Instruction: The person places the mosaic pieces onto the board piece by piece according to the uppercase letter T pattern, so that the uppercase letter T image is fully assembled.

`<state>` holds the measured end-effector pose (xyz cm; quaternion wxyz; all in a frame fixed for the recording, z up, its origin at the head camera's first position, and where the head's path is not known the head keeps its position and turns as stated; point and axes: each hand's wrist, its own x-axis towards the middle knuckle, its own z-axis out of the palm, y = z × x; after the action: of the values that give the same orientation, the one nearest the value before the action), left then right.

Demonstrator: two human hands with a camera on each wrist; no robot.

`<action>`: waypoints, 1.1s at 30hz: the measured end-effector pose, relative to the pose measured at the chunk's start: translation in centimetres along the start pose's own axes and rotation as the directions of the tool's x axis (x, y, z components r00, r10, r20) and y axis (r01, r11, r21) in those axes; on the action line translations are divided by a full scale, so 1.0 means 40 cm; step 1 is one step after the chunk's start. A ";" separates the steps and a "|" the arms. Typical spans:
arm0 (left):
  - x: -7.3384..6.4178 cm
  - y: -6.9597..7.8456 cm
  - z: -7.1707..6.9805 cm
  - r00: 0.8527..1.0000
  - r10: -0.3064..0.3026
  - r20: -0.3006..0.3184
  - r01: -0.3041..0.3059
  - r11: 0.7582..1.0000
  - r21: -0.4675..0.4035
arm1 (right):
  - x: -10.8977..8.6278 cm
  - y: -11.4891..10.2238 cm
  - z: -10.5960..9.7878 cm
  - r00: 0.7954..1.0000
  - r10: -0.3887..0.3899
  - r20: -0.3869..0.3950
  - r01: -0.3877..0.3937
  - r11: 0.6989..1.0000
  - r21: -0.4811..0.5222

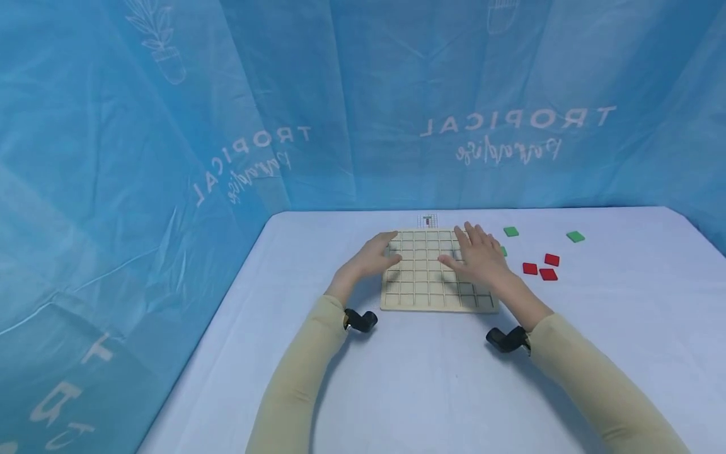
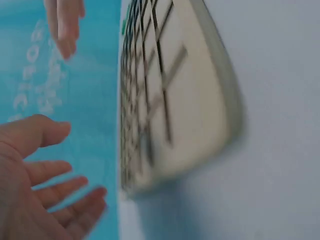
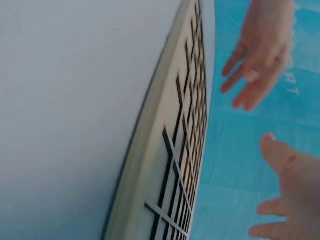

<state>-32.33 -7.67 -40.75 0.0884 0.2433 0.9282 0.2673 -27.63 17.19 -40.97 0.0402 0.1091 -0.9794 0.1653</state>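
Note:
A pale wooden board (image 1: 421, 302) with a grid of grooved squares lies flat on the white table. My left hand (image 1: 371, 255) hovers by its left edge with the fingers extended. Over the board's right part is my right hand (image 1: 479, 255), fingers spread and pointing away from me. Neither hand holds anything. In the left wrist view, the left hand (image 2: 45, 185) shows relaxed fingers beside the board (image 2: 200, 115). The right wrist view shows the right hand (image 3: 295, 195) with its thumb apart from the fingers, and the left hand (image 3: 265, 55) across from it.
Red square tiles (image 1: 548, 274) lie to the right of the board. Green tiles (image 1: 575, 236) are farther back, one partly hidden behind the right hand. A small printed grid card (image 1: 428, 221) lies behind the board. Blue curtains (image 1: 386, 107) hang at the back and left.

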 end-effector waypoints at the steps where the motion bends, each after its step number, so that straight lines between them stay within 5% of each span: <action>1: -0.002 -0.012 -0.001 1.000 -0.002 -0.009 0.002 0.999 -0.038 | 0.003 0.003 -0.004 1.000 -0.011 -0.029 0.012 0.999 0.035; 6: -0.013 -0.062 0.023 1.000 -0.017 -0.023 0.014 0.992 -0.125 | 0.007 0.034 -0.050 0.986 -0.019 -0.165 0.055 0.975 0.216; 10: -0.016 -0.081 0.048 0.999 -0.018 -0.048 0.010 0.989 -0.150 | 0.012 0.109 -0.101 0.977 0.062 -0.203 0.009 0.943 0.332; 13: -0.022 -0.089 0.061 0.997 -0.020 -0.068 0.010 0.988 -0.157 | 0.049 0.253 -0.079 0.951 0.167 -0.261 -0.057 0.923 0.381; 16: -0.029 -0.094 0.070 0.996 -0.020 -0.088 0.004 0.985 -0.171 | 0.096 0.453 -0.023 0.914 0.261 -0.310 -0.126 0.910 0.396; 20: -0.034 -0.101 0.074 0.994 -0.011 -0.109 -0.009 0.983 -0.186 | 0.091 0.619 -0.007 0.898 0.369 -0.240 -0.242 0.870 0.430; 26: -0.032 -0.105 0.074 0.992 -0.002 -0.125 -0.025 0.977 -0.210 | -0.002 0.583 -0.070 0.847 0.509 -0.150 -0.397 0.796 0.457; 33: -0.038 -0.105 0.083 0.993 -0.009 -0.118 -0.016 0.978 -0.208 | -0.066 0.518 -0.106 0.819 0.570 -0.068 -0.467 0.730 0.500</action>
<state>-31.75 -10.04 -45.75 0.0580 0.2182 0.8982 0.3773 -29.58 38.21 -43.82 0.0715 -0.1826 -0.8915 0.4083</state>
